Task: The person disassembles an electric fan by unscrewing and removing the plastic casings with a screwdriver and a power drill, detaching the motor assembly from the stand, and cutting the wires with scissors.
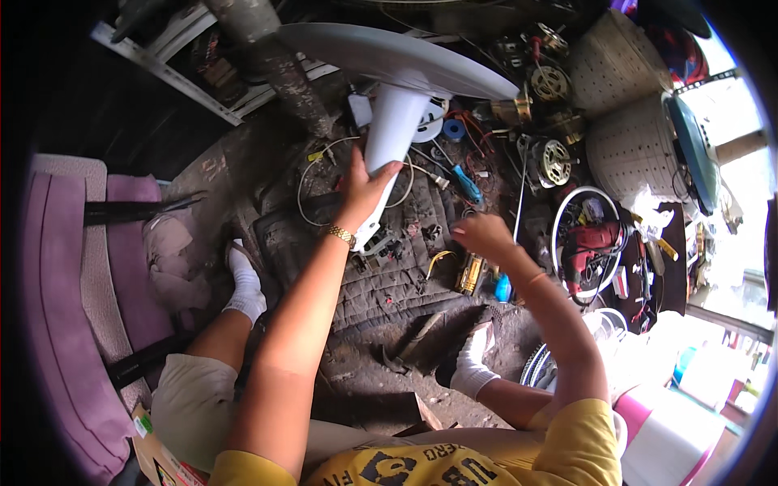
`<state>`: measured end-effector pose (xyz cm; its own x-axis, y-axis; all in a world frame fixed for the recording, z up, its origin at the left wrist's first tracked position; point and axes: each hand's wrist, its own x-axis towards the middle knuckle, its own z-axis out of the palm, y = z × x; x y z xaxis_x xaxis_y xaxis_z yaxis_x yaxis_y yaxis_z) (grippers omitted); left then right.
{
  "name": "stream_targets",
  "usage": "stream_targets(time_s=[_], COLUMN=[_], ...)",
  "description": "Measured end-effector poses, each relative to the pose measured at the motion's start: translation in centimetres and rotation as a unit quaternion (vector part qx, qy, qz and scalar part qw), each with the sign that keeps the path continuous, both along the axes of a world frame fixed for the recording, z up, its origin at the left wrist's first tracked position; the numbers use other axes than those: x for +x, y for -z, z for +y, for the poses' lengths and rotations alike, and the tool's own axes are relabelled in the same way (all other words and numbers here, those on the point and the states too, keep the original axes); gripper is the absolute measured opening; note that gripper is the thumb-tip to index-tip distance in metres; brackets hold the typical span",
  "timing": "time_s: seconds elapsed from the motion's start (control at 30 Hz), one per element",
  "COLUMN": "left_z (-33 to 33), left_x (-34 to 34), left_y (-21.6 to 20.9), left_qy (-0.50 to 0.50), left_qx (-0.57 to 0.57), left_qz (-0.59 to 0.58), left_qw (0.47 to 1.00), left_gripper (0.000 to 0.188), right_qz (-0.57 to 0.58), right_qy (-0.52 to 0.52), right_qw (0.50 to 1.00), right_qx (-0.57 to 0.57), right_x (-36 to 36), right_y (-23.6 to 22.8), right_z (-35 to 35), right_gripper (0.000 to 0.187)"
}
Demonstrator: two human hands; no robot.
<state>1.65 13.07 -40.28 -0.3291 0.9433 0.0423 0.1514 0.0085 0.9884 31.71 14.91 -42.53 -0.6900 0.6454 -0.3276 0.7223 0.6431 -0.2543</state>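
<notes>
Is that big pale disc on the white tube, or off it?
On: the disc meets the far end of the tube, which the left hand grips. Whether it's fastened, I cannot tell.

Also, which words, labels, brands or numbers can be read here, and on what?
Yellow shirt: dark capital letters, partly cut off, beside a dark print; wording not copied here.
Tan cardboard, lower left: printing and a green label, too small to read.
White stem in the left hand: no text visible.

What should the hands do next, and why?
Perhaps bring the right hand over to steady the white post: only the left hand grips it, and the wide disc at its far end could make it tip.
</notes>
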Motion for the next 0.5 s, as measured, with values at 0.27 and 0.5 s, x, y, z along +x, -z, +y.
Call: stream_targets(time_s=[0.27,0.5], left_z=[-0.1,-0.8], left_x=[0.4,0.9], left_y=[0.7,-0.4], left_qy=[-0.005,0.002], left_qx=[-0.033,0.006], left_qz=[0.027,0.0], left_qw=[0.999,1.0], left_gripper=[0.071,0.068], right_qz=[0.112,0.064], right_qy=[0.134,0.104], right_qw=[0.984,0.989], right_qx=[-0.04,-0.081], right_x=[-11.7,-12.9], right_y=[3.5,4.5], right_z=[-4.4,-4.2], right_gripper=[0.037,0.025])
